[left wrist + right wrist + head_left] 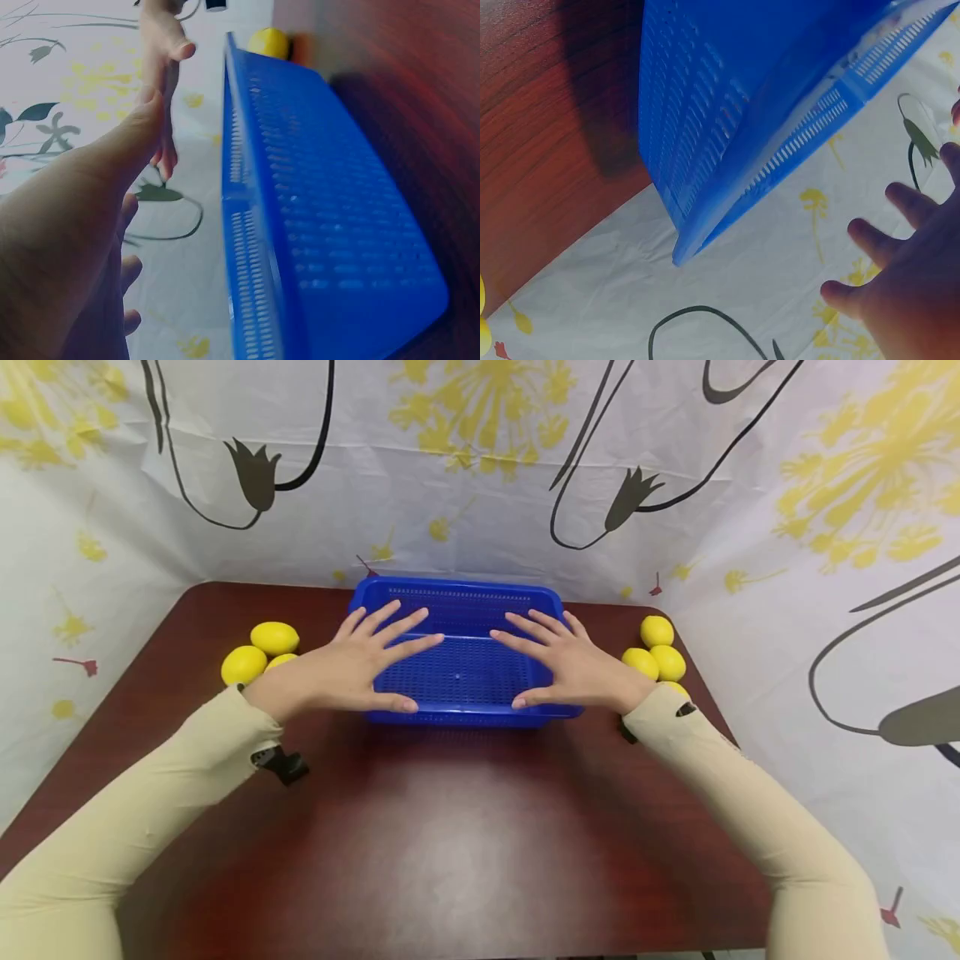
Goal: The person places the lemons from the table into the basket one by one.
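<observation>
Basket (461,681) of blue plastic sits toward the far edge of the table (465,843), between two small groups of lemons (244,666). The left hand (341,668) and right hand (576,668) hover over it, fingers spread wide and holding nothing, apart from its rim (465,710). Both palms are best held level and matched, with thumbs clear enough that neither knocks it askew.
</observation>
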{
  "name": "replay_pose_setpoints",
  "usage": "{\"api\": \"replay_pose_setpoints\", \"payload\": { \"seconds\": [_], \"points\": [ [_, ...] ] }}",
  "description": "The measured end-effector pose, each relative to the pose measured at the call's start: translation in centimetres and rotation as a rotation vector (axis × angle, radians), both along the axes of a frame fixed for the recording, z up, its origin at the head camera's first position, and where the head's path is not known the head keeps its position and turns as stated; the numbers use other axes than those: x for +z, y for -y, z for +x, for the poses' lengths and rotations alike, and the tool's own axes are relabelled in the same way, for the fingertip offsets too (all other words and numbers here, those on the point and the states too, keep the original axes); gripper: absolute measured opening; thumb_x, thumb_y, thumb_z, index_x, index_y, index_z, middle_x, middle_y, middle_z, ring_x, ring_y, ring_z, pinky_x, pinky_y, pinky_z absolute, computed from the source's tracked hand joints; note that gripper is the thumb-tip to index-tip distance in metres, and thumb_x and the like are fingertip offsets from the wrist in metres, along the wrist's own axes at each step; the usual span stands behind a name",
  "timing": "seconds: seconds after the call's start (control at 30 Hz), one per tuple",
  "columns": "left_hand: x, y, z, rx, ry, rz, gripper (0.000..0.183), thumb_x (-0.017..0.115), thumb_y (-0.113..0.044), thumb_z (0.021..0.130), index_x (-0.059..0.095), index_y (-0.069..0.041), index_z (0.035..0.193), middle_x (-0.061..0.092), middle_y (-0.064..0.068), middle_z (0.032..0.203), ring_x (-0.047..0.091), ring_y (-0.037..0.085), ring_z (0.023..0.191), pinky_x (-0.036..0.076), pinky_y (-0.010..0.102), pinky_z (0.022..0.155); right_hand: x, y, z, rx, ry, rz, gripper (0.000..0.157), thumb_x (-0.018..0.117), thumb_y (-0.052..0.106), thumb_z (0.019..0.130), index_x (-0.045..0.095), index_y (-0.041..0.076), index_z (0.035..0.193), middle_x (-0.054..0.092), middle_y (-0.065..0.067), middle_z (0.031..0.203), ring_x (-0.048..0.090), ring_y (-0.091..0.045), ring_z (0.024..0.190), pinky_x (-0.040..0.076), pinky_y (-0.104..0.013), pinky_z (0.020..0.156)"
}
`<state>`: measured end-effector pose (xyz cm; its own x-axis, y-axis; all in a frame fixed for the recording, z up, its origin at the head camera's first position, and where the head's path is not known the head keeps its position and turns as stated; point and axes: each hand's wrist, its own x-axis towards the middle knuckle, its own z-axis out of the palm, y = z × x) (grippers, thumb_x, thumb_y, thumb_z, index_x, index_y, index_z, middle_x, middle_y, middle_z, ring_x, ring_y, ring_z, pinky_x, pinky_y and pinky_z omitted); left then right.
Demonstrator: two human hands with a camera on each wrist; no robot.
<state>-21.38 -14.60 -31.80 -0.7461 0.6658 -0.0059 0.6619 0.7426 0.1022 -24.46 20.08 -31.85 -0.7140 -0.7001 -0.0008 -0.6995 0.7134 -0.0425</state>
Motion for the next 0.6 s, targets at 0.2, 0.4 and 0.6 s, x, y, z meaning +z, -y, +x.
{"api": "replay_pose_setpoints", "payload": {
  "seconds": [0.2, 0.4, 0.6],
  "points": [
    [0.9, 2.6, 0.3, 0.029, -0.033, 0.085, 0.087, 0.060, -0.067, 0.086, 0.017, -0.041, 0.157, 0.009, -0.002, 0.169, 0.004, 0.034, 0.157, 0.007, 0.068, 0.122, 0.6, -0.8, 0.4, 0.048, -0.011, -0.064, 0.098, 0.070, 0.069, 0.076, 0.025, 0.038, 0.156, 0.029, 0.002, 0.164, 0.019, -0.027, 0.155, 0.009, -0.062, 0.124],
    [1.9, 5.7, 1.0, 0.047, -0.142, 0.189, 0.083, 0.072, -0.051, 0.085, 0.034, -0.028, 0.155, 0.032, 0.007, 0.163, 0.025, 0.036, 0.151, 0.021, 0.065, 0.119, 0.6, -2.1, 1.0, 0.122, -0.062, -0.155, 0.091, 0.081, 0.054, 0.073, 0.044, 0.020, 0.150, 0.045, -0.007, 0.155, 0.036, -0.033, 0.147, 0.025, -0.056, 0.122],
    [2.4, 8.7, 1.3, 0.075, -0.209, 0.273, 0.073, 0.080, -0.036, 0.080, 0.051, -0.017, 0.145, 0.052, 0.012, 0.149, 0.042, 0.037, 0.141, 0.030, 0.060, 0.113, 0.4, -3.4, 2.1, 0.124, -0.057, -0.229, 0.084, 0.087, 0.040, 0.071, 0.054, 0.011, 0.142, 0.056, -0.011, 0.145, 0.048, -0.032, 0.136, 0.035, -0.053, 0.115]
  ]
}}
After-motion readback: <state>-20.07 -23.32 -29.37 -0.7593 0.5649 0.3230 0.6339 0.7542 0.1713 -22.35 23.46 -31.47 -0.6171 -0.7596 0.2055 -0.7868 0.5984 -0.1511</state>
